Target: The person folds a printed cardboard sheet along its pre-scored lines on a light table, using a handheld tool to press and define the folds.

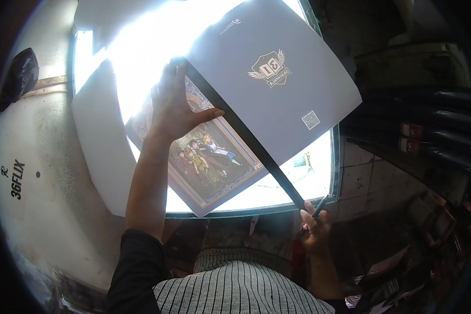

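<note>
A large printed sheet lies on a brightly lit glass-topped light table. Its grey-blue part bears a winged crest and a square code; its other part carries a framed picture of several figures. Across it slants a long black strip, like a ruler, reaching past the sheet's lower edge. My left hand presses flat on the sheet, thumb stretched out to the strip. At the strip's lower end, my right hand grips a thin dark pen-like tool, its fingers also touching the strip.
A pale blank sheet curves over the light table's left side. Farther left are a whitish surface and a black plastic bundle. Dark wrapped rolls lie to the right. Glare hides the far part of the table.
</note>
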`<act>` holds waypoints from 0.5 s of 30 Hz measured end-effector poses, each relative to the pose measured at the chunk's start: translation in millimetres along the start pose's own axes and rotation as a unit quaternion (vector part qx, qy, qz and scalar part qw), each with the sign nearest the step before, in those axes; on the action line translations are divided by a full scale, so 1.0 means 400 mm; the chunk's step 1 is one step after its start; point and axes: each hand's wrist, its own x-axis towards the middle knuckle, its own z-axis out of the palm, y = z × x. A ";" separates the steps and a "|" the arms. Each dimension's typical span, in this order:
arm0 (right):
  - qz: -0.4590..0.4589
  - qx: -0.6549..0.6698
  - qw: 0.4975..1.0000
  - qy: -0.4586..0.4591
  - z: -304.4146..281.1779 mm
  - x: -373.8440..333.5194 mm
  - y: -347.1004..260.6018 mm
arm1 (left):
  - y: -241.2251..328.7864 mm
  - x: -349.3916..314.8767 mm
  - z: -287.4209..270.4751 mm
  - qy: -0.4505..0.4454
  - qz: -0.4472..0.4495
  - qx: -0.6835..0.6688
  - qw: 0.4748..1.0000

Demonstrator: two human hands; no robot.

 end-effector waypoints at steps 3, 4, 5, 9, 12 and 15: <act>-0.031 -0.027 0.999 -0.004 0.003 0.015 -0.002 | -0.018 -0.010 -0.008 0.018 0.005 -0.007 1.000; -0.034 -0.036 0.999 -0.013 0.007 0.013 -0.002 | -0.023 -0.015 -0.018 0.023 -0.001 -0.002 1.000; -0.039 -0.045 0.998 -0.023 0.011 0.011 -0.004 | -0.020 -0.019 -0.028 0.011 -0.006 -0.009 1.000; -0.064 -0.047 0.997 0.000 0.010 -0.016 0.011 | -0.002 -0.004 -0.007 0.002 -0.009 0.004 1.000; -0.050 -0.036 0.998 0.012 0.014 -0.026 0.021 | -0.026 -0.017 0.029 0.021 0.001 0.047 0.999; -0.061 -0.064 0.996 -0.011 0.013 -0.010 0.009 | -0.040 -0.030 0.016 0.023 -0.008 0.060 0.998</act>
